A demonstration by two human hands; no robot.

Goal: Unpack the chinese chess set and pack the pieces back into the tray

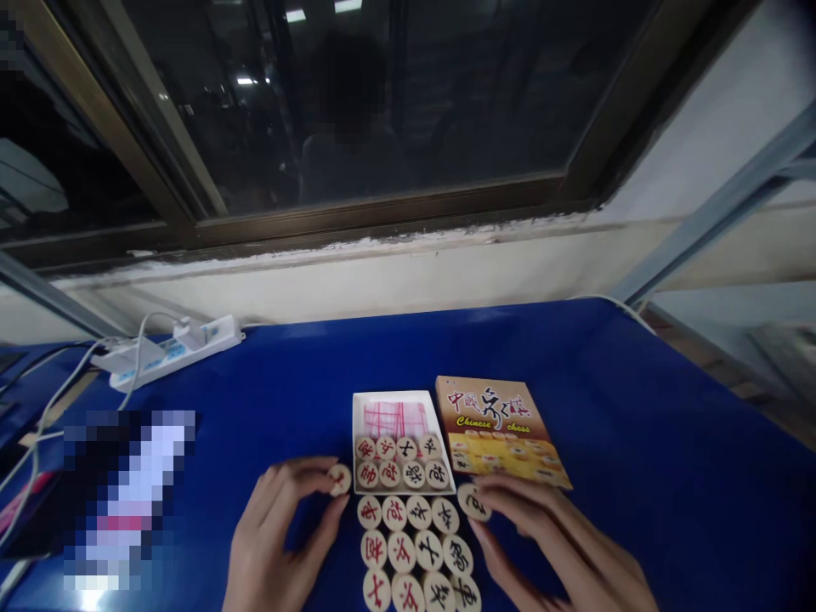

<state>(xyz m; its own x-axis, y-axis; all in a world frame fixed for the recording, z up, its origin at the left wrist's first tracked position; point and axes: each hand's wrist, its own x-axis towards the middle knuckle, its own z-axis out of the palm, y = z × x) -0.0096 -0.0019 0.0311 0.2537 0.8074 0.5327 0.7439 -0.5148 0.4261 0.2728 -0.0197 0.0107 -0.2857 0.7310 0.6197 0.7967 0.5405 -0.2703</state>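
Between thumb and fingers, my left hand [284,518] pinches a round wooden Chinese chess piece with a red character [340,480], just left of the white box tray [359,416]. On the tray's other side, my right hand [548,535] grips a Chinese chess piece with a black character [474,501]. Inside the tray, two rows of pieces [388,473] stand at the near end, with a folded pink-and-white checked sheet [395,419] behind them. Several more pieces [401,551] lie in rows on the table directly in front of the tray, red characters left, black right.
The brown and yellow Chinese chess box lid [501,429] lies right of the tray. A white power strip [175,350] with plugs and cables sits at the back left of the blue table [286,382]. Nearer on the left is a blurred-out object [133,493]. A wall and window stand behind.
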